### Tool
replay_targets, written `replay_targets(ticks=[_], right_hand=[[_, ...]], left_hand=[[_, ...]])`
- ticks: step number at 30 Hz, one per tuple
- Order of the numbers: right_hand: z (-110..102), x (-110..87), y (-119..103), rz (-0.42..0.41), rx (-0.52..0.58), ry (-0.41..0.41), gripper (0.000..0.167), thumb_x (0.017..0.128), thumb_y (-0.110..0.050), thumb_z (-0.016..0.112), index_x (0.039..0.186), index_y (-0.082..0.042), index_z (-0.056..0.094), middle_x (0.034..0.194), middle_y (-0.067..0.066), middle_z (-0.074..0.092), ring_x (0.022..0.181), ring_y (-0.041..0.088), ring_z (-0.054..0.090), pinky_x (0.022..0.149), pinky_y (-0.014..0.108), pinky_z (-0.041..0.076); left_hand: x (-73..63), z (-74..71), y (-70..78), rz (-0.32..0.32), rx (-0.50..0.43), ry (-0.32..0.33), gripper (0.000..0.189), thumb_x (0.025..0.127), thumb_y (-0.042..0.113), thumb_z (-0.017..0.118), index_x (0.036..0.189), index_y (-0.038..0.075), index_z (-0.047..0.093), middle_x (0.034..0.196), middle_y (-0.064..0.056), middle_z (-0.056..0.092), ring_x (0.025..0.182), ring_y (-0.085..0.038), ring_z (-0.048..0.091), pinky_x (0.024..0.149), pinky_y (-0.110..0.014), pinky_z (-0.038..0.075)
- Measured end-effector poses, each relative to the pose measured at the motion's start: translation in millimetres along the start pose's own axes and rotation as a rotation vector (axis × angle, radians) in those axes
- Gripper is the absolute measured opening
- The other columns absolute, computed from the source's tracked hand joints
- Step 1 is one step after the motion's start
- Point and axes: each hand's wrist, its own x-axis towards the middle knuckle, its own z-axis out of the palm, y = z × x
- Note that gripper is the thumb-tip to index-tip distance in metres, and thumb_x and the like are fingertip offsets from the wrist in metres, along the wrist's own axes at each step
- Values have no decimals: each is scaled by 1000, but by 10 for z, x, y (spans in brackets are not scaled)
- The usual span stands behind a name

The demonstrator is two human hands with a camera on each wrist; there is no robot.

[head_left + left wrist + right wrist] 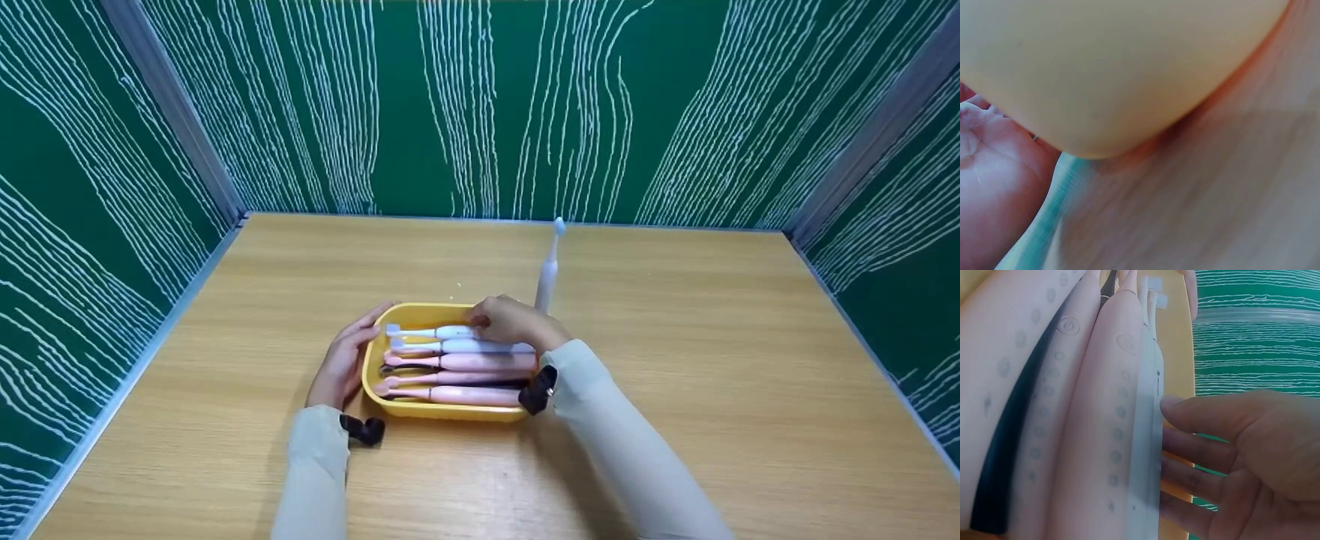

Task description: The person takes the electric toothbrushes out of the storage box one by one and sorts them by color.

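Observation:
A yellow basket [450,412] holds several electric toothbrushes, lying side by side with their heads to the left. Pink toothbrushes [487,395] fill the near side; white ones [457,346] lie along the far side. My left hand [343,367] grips the basket's left end, thumb at the rim and fingers along the outer wall. In the left wrist view its palm [999,169] shows beside the basket. My right hand [517,321] reaches over the far wall. Its thumb touches the farthest white toothbrush [1157,382]; the other fingers extend against its side, their tips partly hidden.
Behind my right hand a pale electric toothbrush [548,277] stands upright on the wooden table [712,360]. Black items [1002,484] lie between the pink handles. Green walls [517,112] with white wavy lines enclose the table at the back and sides.

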Motion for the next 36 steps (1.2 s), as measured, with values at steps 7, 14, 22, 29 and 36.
replay_targets(ticks=[7, 14, 22, 29, 36], right_hand=[[-1, 12, 7, -49, -55, -20, 30, 94, -8, 57, 122, -13, 67, 119, 6, 66, 102, 22, 55, 103, 40, 46], [7, 14, 3, -16, -44, -32, 34, 94, -9, 56, 127, -16, 65, 124, 6, 65, 105, 22, 55, 105, 39, 45], [14, 6, -3, 19, -25, -8, 33, 94, -10, 57, 125, -19, 66, 125, 5, 64, 106, 22, 55, 105, 39, 45], [16, 11, 7, 22, -14, -6, 30, 94, -10, 59, 121, -19, 68, 120, 4, 66, 106, 22, 55, 105, 39, 45], [16, 13, 29, -21, -49, -19, 29, 94, -12, 59, 123, -14, 66, 118, 6, 65, 104, 23, 55, 104, 41, 46]], left_hand=[[3, -11, -11, 5, -13, -35, 51, 98, 1, 31, 150, -2, 27, 159, -12, 23, 145, -24, 22, 121, -38, 18], [0, 3, -8, 2, 3, -9, 51, 98, 2, 32, 149, -1, 28, 159, -12, 23, 146, -23, 20, 121, -37, 17], [7, 10, -14, -4, -7, 8, 52, 98, 2, 32, 149, -1, 28, 158, -12, 25, 145, -23, 22, 121, -36, 19], [12, 2, -13, -8, 13, -2, 52, 98, 3, 33, 150, -1, 28, 159, -11, 23, 146, -22, 21, 121, -37, 19], [3, 5, -10, -9, 7, -3, 51, 99, 2, 31, 149, -2, 27, 159, -13, 24, 145, -23, 22, 121, -37, 19]])
